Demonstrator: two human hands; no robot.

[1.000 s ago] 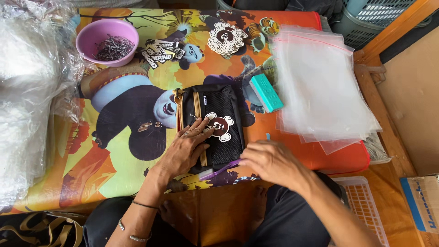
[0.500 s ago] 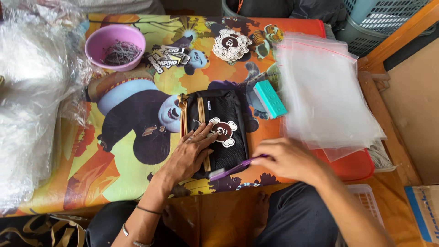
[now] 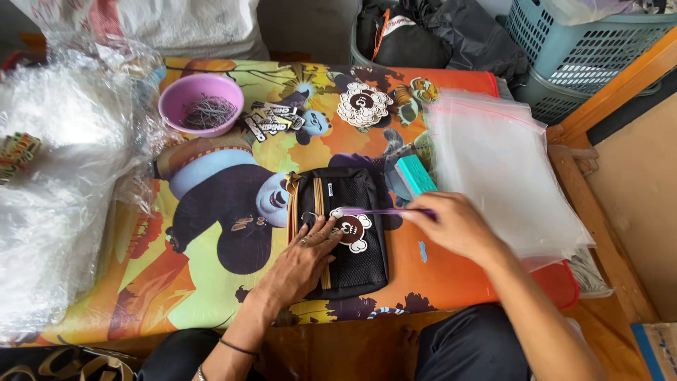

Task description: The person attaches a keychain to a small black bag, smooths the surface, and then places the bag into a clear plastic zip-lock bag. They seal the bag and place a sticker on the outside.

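Two hands work on a black pouch (image 3: pixel 345 236) lying near the front edge of the table (image 3: pixel 211 296). Left hand (image 3: pixel 303 261) lies flat on the pouch, fingers spread and pressing beside a white skull tag (image 3: pixel 350 229), gripping nothing that shows. Right hand (image 3: pixel 455 226) is closed around a thin purple tool (image 3: pixel 384 211), pinched at its end. Vs. a second ago, when the tool sat low at the pouch's bottom edge and half a sec. ago angled up, it now lies level across the pouch w/ its tip just above the tag; left hand has barely shifted. That reads as the tool being brought to the tag while the pouch is held down, though contact can't be told. Table has a bright cartoon panda print. On it: a purple bowl (image 3: pixel 201 104) of dark ties, small tags (image 3: pixel 271 121), a teal box (image 3: pixel 415 175), a stack of clear zip bags (image 3: pixel 493 169). Crumpled plastic (image 3: pixel 56 190) fills the left; blue baskets (image 3: pixel 585 49) & wood trim sit at right.
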